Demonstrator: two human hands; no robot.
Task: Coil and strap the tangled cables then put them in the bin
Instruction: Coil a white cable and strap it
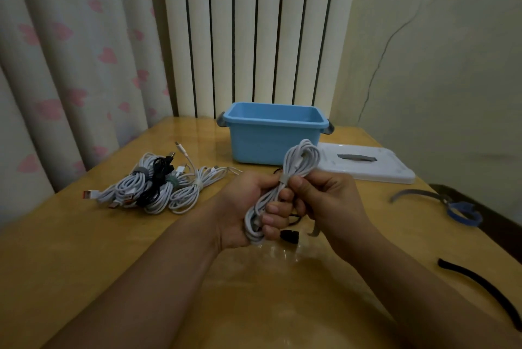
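Toward the table's (70, 249) left edge lies a heap of coiled cables (158, 187), white and black, several already strapped. Near the middle, above the tabletop, the left hand (248, 207) curls round the lower part of a white coiled cable (293, 173); the right hand (322, 199) pinches a grey strap (283, 180) at its waist. Behind, near the far edge, stands the blue bin (271, 137), its white lid (367, 162) flat beside it. Loose straps (463, 213) lie along the right edge.

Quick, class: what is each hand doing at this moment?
Left hand: closed round the coiled white cable.
Right hand: grip pinches the grey strap around that cable.
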